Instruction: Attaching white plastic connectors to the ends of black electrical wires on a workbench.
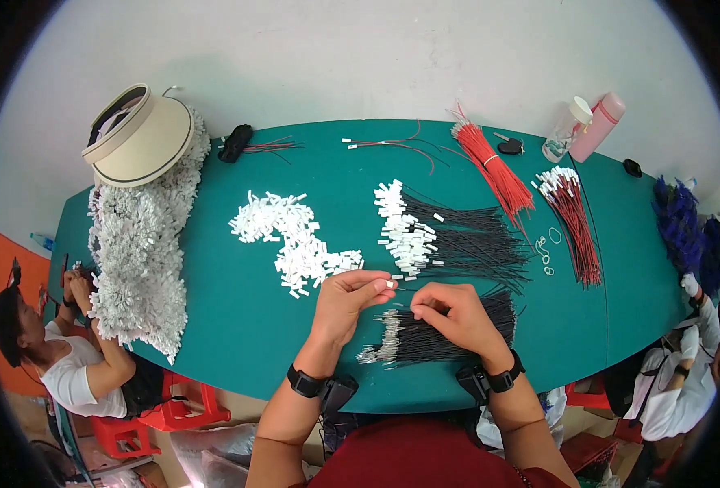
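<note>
Between the thumb and fingertips of my left hand point(350, 298) is a small white connector housing point(390, 284). My right hand point(456, 315) is closed in a pinch just to the right of it, on what looks like a thin black wire; the fingers hide most of it. Under and beside my right hand lies a bundle of black wires with bare metal terminals point(387, 338). Beyond my hands, black wires with white housings on their ends point(408, 236) lie in rows. A loose heap of white housings point(295, 244) is spread to the left of these.
Farther back on the green table point(327, 175) lie a red wire bundle point(494, 167), a red-black bundle point(575, 224), keys point(509, 145) and bottles point(567, 130). A white connector pile point(136, 260) with a sun visor point(144, 138) stands left. People sit at both ends.
</note>
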`<state>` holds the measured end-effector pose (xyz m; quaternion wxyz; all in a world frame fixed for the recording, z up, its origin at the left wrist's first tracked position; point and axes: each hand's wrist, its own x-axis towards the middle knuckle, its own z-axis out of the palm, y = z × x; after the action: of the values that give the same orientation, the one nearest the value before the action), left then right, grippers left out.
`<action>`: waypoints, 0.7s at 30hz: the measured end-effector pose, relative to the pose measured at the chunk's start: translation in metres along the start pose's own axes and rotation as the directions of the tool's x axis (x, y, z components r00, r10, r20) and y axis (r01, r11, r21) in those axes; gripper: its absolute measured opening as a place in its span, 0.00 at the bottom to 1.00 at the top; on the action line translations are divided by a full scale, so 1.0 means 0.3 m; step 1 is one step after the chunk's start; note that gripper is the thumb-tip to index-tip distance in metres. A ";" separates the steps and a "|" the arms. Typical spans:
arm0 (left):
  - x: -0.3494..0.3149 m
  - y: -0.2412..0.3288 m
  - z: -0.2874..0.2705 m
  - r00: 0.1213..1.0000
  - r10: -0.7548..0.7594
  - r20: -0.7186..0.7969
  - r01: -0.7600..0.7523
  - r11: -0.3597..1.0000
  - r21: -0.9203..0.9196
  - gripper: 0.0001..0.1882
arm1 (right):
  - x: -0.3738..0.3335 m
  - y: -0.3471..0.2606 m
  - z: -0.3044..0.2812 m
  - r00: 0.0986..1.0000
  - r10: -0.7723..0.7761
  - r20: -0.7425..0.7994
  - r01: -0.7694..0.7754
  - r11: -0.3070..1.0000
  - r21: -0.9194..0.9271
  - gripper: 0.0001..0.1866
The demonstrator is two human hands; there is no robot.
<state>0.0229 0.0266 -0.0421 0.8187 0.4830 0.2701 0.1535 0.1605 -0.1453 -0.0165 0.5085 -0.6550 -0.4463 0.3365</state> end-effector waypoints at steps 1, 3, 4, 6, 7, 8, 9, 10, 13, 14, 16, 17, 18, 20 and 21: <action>-0.002 0.000 0.001 1.000 -0.028 0.005 0.028 0.999 -0.020 0.09 | 0.000 0.005 0.002 0.999 -0.006 -0.039 0.006 1.000 -0.002 0.02; -0.002 -0.004 0.000 0.999 -0.035 0.011 0.035 0.999 -0.030 0.09 | 0.001 0.012 0.005 0.993 -0.019 -0.118 0.018 1.000 -0.007 0.02; -0.002 -0.006 0.000 0.999 -0.040 0.018 0.041 0.998 -0.039 0.09 | 0.002 0.011 0.006 0.993 -0.017 -0.118 0.017 1.000 -0.007 0.02; -0.002 -0.008 0.000 0.999 -0.047 0.024 0.048 0.998 -0.048 0.09 | 0.007 0.003 0.006 0.983 -0.112 -0.148 0.102 0.992 -0.072 0.02; -0.002 -0.009 0.001 0.999 -0.044 0.027 0.045 0.998 -0.052 0.08 | 0.009 0.001 0.007 0.974 -0.160 -0.160 0.144 0.984 -0.105 0.03; -0.003 -0.009 0.002 0.999 -0.041 0.029 0.043 0.997 -0.057 0.08 | 0.008 0.004 0.012 0.974 -0.158 -0.160 0.143 0.984 -0.105 0.03; -0.004 -0.010 0.002 0.999 -0.039 0.031 0.041 0.997 -0.062 0.08 | 0.005 0.010 0.018 0.966 -0.172 -0.195 0.155 0.983 -0.099 0.03; -0.004 -0.010 0.003 0.999 -0.040 0.031 0.042 0.997 -0.062 0.08 | 0.002 0.016 0.024 0.956 -0.185 -0.229 0.168 0.981 -0.094 0.03; -0.005 -0.011 0.003 0.998 -0.037 0.046 0.039 0.998 -0.055 0.07 | -0.001 0.014 0.024 0.941 -0.207 -0.270 0.180 0.976 -0.121 0.04; -0.005 -0.013 0.002 0.998 -0.038 0.046 0.040 0.998 -0.055 0.07 | -0.001 0.009 0.022 0.937 -0.216 -0.274 0.180 0.972 -0.151 0.05; -0.005 -0.019 0.000 0.999 -0.021 0.050 0.023 0.999 -0.039 0.07 | -0.005 -0.003 0.020 0.934 -0.225 -0.279 0.179 0.967 -0.181 0.05; -0.005 -0.022 -0.002 0.999 -0.012 0.052 0.014 0.999 -0.031 0.07 | -0.007 -0.012 0.020 0.932 -0.218 -0.289 0.161 0.965 -0.207 0.05; -0.004 -0.026 -0.001 0.998 -0.013 0.054 0.015 0.999 -0.031 0.07 | -0.011 -0.021 0.018 0.930 -0.210 -0.301 0.141 0.962 -0.234 0.05; -0.005 -0.034 -0.002 0.999 -0.006 0.053 0.007 1.000 -0.023 0.06 | -0.012 -0.024 0.019 0.928 -0.201 -0.314 0.120 0.958 -0.260 0.05; -0.005 -0.036 -0.001 0.999 -0.001 0.052 0.002 1.000 -0.019 0.06 | -0.010 -0.022 0.020 0.914 -0.240 -0.327 0.153 0.951 -0.270 0.05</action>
<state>0.0213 0.0210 -0.0511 0.8300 0.4788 0.2479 0.1428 0.1523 -0.1453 -0.0118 0.5297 -0.7127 -0.4481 0.1032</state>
